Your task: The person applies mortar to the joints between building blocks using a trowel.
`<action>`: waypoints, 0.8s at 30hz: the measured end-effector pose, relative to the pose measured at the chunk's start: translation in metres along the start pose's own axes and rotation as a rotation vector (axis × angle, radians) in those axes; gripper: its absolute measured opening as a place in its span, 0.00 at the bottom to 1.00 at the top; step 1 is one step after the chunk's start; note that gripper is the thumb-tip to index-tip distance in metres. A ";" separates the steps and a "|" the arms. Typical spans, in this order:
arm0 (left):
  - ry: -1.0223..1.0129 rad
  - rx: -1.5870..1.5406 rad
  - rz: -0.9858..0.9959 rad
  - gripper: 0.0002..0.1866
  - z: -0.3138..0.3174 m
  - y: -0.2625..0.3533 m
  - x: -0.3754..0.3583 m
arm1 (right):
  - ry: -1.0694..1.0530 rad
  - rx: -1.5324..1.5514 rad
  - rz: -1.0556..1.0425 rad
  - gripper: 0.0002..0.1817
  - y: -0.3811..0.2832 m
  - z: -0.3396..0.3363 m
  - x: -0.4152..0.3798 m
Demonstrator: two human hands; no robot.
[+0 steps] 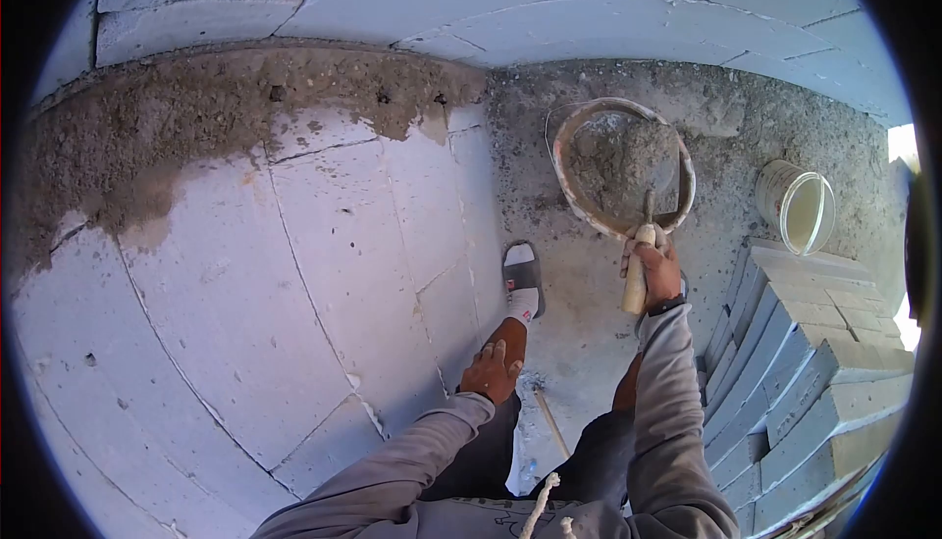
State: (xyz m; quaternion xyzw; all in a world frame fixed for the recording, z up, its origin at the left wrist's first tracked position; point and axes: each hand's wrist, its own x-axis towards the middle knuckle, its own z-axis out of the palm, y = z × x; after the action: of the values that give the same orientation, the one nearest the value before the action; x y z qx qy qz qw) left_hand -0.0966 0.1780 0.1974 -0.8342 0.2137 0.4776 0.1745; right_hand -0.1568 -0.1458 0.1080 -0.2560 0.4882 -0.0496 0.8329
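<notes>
My right hand (659,266) is wrapped around the pale wooden handle of a trowel (637,284). The trowel's blade lies inside a round bucket (562,168) with a mortar-crusted rim, and grey wet mortar (601,161) covers much of the blade. Resting on my lower leg just under the knee is my left hand (493,370), its fingers lying loosely apart with no tool in them. My sandalled foot (522,269) stands between the block wall and the bucket.
A wall of white blocks (343,274) rises at left, with brown mortar (196,98) smeared along its far end. Another block wall (589,29) closes the back. At right are a small white pail (780,201) and stacked blocks (834,382). A stick (551,423) lies between my legs.
</notes>
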 end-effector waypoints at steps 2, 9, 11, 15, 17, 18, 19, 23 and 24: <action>0.010 -0.015 0.026 0.33 0.001 -0.003 -0.001 | 0.134 0.019 -0.133 0.11 -0.004 0.025 -0.016; 0.059 -0.085 0.034 0.32 -0.018 -0.031 0.006 | 0.626 -0.879 -0.418 0.25 0.041 0.202 0.006; -0.067 -0.196 -0.045 0.31 -0.035 -0.029 -0.001 | 0.149 -0.961 -0.444 0.25 0.019 0.281 0.011; -0.077 -0.103 0.209 0.30 -0.007 -0.049 0.002 | -0.018 -0.924 -0.668 0.27 0.007 0.348 -0.062; -0.084 -0.085 0.230 0.30 -0.005 -0.050 0.004 | 0.000 -0.898 -0.458 0.25 0.023 0.333 -0.062; -0.085 -0.080 0.226 0.30 -0.003 -0.050 0.005 | 0.056 -0.898 -0.445 0.24 0.031 0.317 -0.058; -0.085 -0.071 0.215 0.30 0.000 -0.051 0.005 | 0.070 -0.856 -0.356 0.23 0.036 0.301 -0.048; 0.016 -0.006 0.111 0.31 0.014 -0.048 0.008 | 0.159 -0.691 -0.197 0.20 0.071 0.271 0.029; -0.007 -0.027 0.095 0.31 -0.006 -0.039 0.000 | 0.096 -0.457 -0.014 0.19 0.074 0.276 0.048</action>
State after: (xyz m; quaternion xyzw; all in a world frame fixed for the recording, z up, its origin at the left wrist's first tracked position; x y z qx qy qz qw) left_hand -0.0717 0.2083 0.2038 -0.8237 0.2458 0.4911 0.1410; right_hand 0.0868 0.0064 0.1429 -0.4387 0.5240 0.0445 0.7287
